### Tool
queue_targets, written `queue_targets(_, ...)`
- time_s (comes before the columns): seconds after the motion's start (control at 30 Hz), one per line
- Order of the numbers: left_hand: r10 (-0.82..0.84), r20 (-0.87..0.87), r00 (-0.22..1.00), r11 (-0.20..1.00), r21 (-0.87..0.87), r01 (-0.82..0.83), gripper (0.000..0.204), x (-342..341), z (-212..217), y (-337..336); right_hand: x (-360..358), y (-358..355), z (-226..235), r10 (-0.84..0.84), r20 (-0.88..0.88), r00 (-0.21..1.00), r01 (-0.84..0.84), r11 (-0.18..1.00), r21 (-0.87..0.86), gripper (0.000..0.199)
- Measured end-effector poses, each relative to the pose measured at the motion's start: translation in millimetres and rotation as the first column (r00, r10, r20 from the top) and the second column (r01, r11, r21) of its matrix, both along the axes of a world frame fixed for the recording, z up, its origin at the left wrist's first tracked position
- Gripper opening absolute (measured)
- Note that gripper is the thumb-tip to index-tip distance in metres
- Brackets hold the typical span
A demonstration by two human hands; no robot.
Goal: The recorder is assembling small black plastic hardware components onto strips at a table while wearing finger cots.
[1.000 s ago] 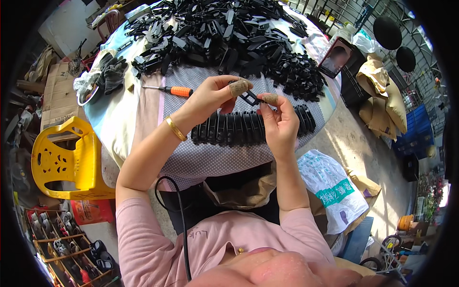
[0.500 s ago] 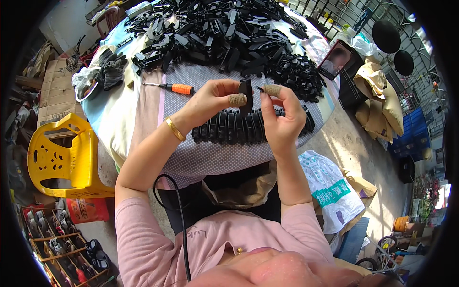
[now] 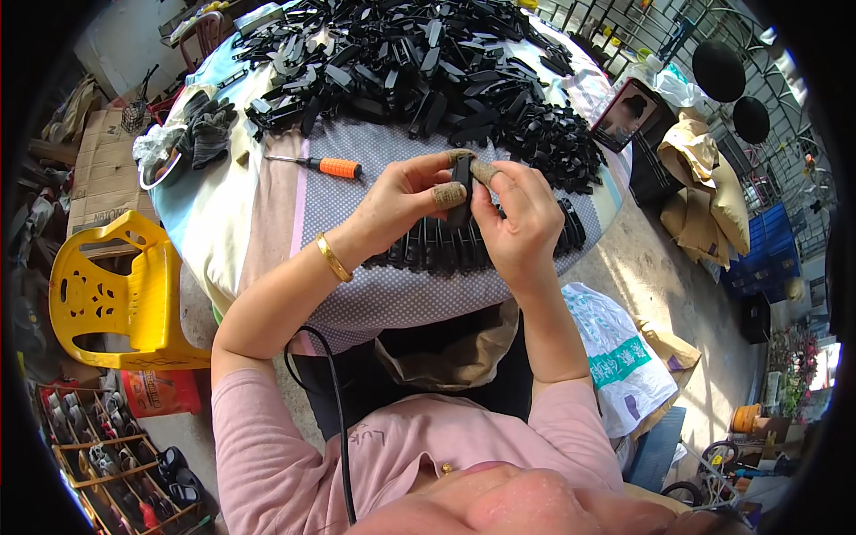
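Observation:
Between finger and thumb, my left hand [image 3: 412, 189] grips a flat black plastic part [image 3: 461, 192], held up over the near side of the table. My right hand [image 3: 519, 212] is pressed against the same part from the right, its fingers pinched together; the small black piece it carries is now hidden there. Brown tape wraps fingers on both hands. Beneath them runs a row of similar black plastic parts [image 3: 428, 247], standing side by side on the dotted cloth. A screwdriver with an orange handle [image 3: 339, 168] lies left of my hands.
A large heap of black plastic parts [image 3: 392, 67] covers the far table, with a pile of smaller black pieces [image 3: 557, 143] at its right. Dark gloves [image 3: 209, 129] lie at the left. A phone-like screen [image 3: 624, 114] stands at the right edge. A yellow chair [image 3: 147, 285] is left.
My right hand has moved left, bringing its small black piece up against the part in my left hand. The held part has turned slightly.

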State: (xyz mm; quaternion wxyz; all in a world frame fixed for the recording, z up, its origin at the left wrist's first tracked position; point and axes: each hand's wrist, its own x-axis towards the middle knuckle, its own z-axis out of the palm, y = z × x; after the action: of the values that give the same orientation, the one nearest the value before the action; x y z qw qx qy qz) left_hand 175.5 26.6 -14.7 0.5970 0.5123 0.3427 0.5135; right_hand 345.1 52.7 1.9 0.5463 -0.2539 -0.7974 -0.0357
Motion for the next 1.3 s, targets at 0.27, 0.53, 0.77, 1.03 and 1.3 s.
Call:
queue_targets(0.27, -0.010, 0.092, 0.996, 1.000, 0.023, 0.007, 0.046, -3, 2, -4, 2, -5, 5, 0.245, 0.041, 0.969, -0.234, 0.955, -0.182, 0.017)
queue_targets(0.53, 0.317, -0.289, 0.903, 0.948, 0.062, -0.313, 0.032, -31, 39, -23, 14, 4, -3, 0.194, 0.051, 0.980, -0.169, 0.937, -0.305, 0.019)
queue_targets(0.77, 0.100, -0.676, 0.730, 0.913, -0.230, -0.338, 0.030, -100, 8, -29, 79, 85, -17, -0.220, 0.342, 0.913, 0.330, 0.892, -0.308, 0.020)
queue_targets(1.03, 0.141, -0.892, 0.430, 0.966, 0.028, -0.259, 0.034, -76, 17, -33, 71, 119, -31, -0.287, 0.632, 0.720, 0.501, 0.845, -0.187, 0.023)
queue_targets(1.3, -0.159, -0.919, 0.362, 0.959, -0.232, -0.166, 0.021, -76, 37, -25, 69, 119, -38, -0.238, 0.470, 0.850, 0.363, 0.911, -0.195, 0.019)
